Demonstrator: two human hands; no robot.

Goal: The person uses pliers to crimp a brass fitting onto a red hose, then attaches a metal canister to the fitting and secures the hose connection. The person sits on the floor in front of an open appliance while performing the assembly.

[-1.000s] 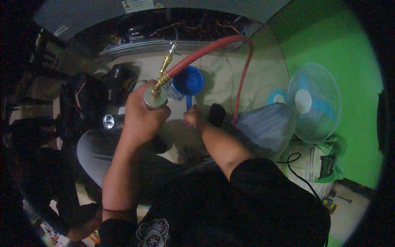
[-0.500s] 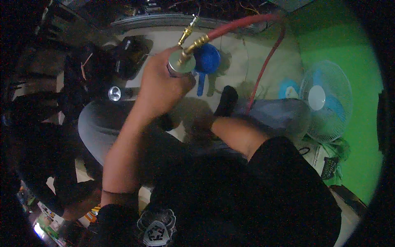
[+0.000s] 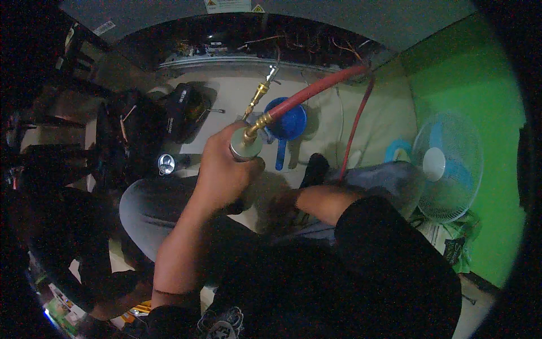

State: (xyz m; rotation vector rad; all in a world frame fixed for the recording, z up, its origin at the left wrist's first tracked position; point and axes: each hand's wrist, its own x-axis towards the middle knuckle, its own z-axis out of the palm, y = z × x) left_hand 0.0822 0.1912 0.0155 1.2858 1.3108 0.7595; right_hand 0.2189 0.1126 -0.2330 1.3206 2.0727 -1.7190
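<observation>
My left hand [image 3: 223, 175] is wrapped round a silver metal cylinder [image 3: 246, 149] with a round flat top. A brass fitting [image 3: 261, 122] on that top joins a thick red hose [image 3: 316, 87]. Just beyond my fingers, a slim brass connector [image 3: 258, 96] with a silver end leads up to a thin tube at the open base of a dark appliance [image 3: 226, 42]. My right hand [image 3: 279, 206] is low between my legs, in deep shadow; its fingers and anything in them are not visible. Behind the cylinder lies a blue dipper [image 3: 291, 125], handle toward me.
Left of my hand lie a black tool case [image 3: 179, 113] and a shiny flashlight [image 3: 166, 164]. At the right, a white fan [image 3: 446, 169] with blue blades stands by a green wall [image 3: 497, 181]. The red hose runs down beside my right leg.
The view has tilted up, so the appliance base shows more and everything sits lower in the picture. My left hand keeps its grip on the cylinder; my right hand remains low in shadow.
</observation>
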